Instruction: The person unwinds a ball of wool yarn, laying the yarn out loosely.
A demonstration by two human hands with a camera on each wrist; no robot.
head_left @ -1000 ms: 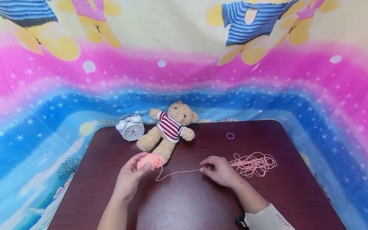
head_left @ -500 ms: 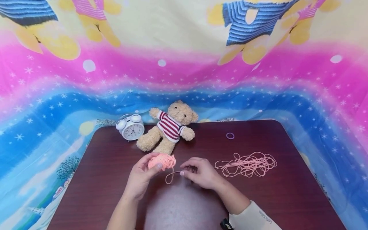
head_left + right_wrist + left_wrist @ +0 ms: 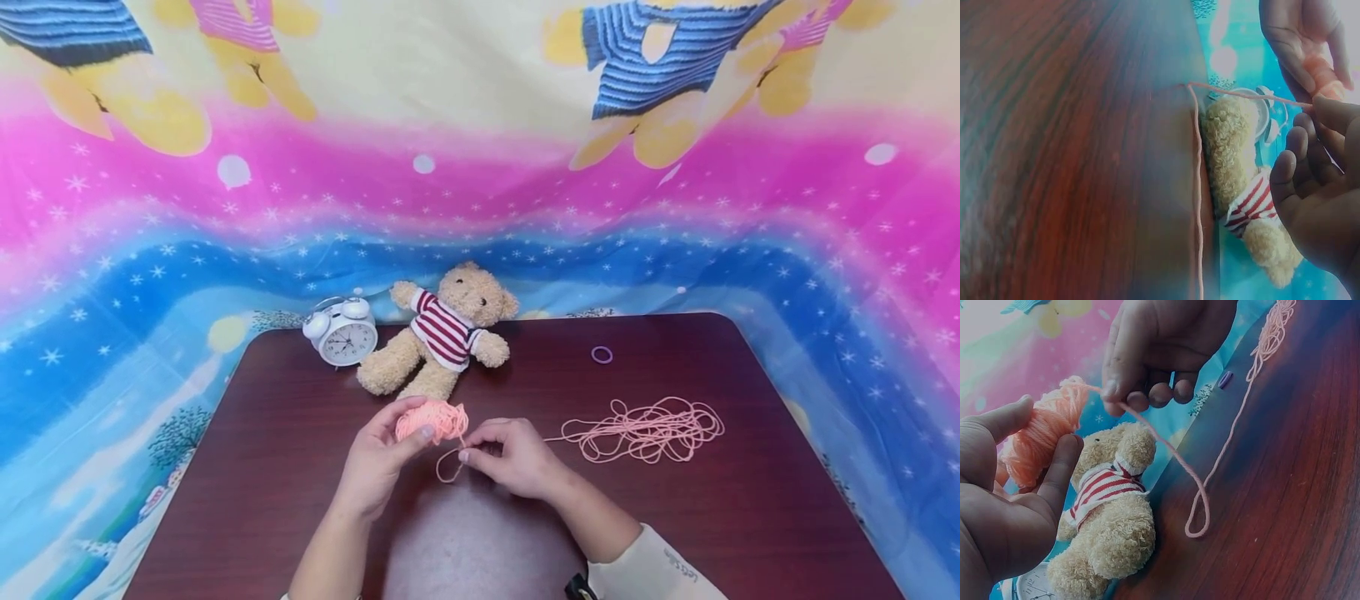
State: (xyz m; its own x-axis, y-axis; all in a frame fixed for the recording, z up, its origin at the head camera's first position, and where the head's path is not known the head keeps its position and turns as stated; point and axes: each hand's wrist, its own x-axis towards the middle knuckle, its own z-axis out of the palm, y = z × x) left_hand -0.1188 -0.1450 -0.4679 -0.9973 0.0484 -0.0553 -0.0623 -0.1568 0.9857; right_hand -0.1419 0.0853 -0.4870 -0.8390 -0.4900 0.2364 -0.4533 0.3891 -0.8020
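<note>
While the left hand grips the ball over the middle of the table, the right hand pinches the strand just beside it; loops lie toward the right edge, bear and clock by the far edge.

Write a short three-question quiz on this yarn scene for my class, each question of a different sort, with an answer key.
1. Multiple choice: what does the person's left grip hold?
A) the teddy bear
B) the wound yarn
C) the alarm clock

2. True or false: the person's right grip pinches a strand of yarn.

3. Fill in the blank: in the head view, the small ring lying beyond the tangled yarn is ____ in colour.

Key: 1. B. 2. True. 3. Purple.
</note>
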